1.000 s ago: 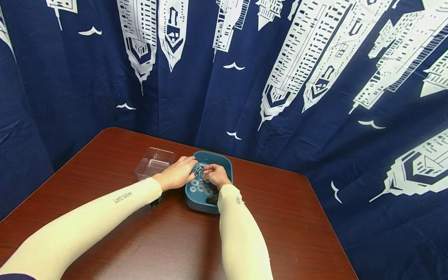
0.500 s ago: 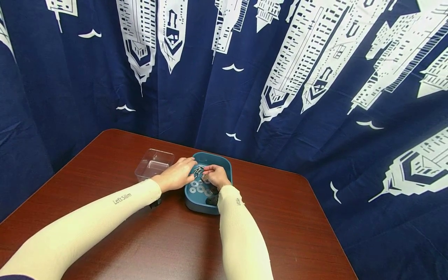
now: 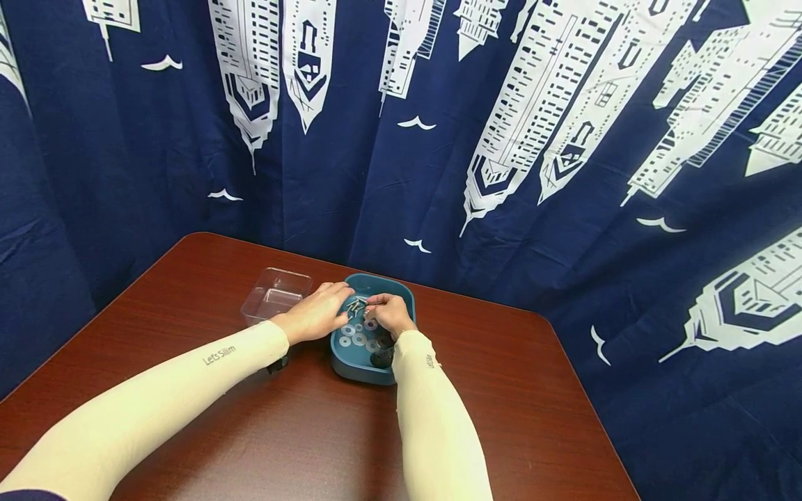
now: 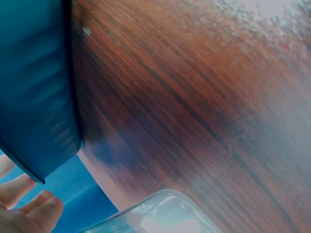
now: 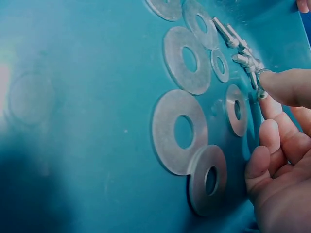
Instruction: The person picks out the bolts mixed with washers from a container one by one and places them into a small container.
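A blue bin (image 3: 379,280) stands near the back of the table, holding bolts and washers. My right hand (image 3: 391,315) is down inside it, and in the right wrist view the thumb and index finger pinch a small metal bolt (image 5: 262,91). Just beyond those fingertips lies a pile of bolts (image 5: 247,59). Flat round washers (image 5: 177,131) of different sizes are spread over the bin floor beside the hand. My left hand (image 3: 318,311) rests at the bin's left rim, fingers relaxed and reaching over the edge.
Left of the bin stands a clear plastic box (image 3: 255,304), partly behind the left hand. A dark object (image 3: 381,358) lies in the bin's near right corner, partly covered by the right wrist. A blue patterned curtain (image 3: 351,174) hangs behind the brown table (image 3: 313,424).
The right hand has shifted slightly right within the bin, its fingertips staying close to the bolts. The left hand has kept its place at the rim.
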Available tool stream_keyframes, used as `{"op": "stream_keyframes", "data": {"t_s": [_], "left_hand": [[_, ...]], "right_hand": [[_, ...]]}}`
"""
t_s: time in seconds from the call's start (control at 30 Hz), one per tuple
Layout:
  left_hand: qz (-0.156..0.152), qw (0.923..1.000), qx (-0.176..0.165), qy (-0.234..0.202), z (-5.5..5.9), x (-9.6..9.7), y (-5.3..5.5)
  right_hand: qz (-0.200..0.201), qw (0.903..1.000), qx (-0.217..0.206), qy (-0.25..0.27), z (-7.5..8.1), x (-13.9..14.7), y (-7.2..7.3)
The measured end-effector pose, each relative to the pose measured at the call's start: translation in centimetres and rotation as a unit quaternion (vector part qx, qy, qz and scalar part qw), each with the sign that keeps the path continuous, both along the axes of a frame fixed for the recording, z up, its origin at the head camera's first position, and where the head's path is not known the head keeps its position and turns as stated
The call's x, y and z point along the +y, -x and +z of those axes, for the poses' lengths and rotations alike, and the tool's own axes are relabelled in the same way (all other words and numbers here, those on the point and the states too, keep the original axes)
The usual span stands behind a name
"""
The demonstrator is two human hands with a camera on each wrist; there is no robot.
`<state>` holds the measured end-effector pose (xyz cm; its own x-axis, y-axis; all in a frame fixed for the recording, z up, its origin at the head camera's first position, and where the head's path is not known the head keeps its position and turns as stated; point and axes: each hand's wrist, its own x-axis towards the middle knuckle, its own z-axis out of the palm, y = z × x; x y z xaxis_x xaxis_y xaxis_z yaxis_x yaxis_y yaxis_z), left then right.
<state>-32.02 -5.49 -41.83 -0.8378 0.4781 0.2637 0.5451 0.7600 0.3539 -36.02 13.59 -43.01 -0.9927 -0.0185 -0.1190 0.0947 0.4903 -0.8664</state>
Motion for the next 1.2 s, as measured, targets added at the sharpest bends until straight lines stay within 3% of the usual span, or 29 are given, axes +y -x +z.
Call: {"op": "stream_keyframes", "data": {"t_s": [0.3,0.67,1.2], "left_hand": [[-0.004,0.9998,0.015,0.012,-0.1,-0.1,0.2],[-0.005,0.9997,0.007,0.022,0.1,-0.3,0.2],[-0.017,0.9997,0.012,0.012,0.6,-0.8,0.6]], "right_hand": [[0.006,0.9999,0.008,0.003,0.3,0.1,0.0],[0.033,0.9992,0.010,0.022,1.4,0.3,0.0],[0.077,0.9940,0.075,0.022,3.6,0.1,0.5]]}}
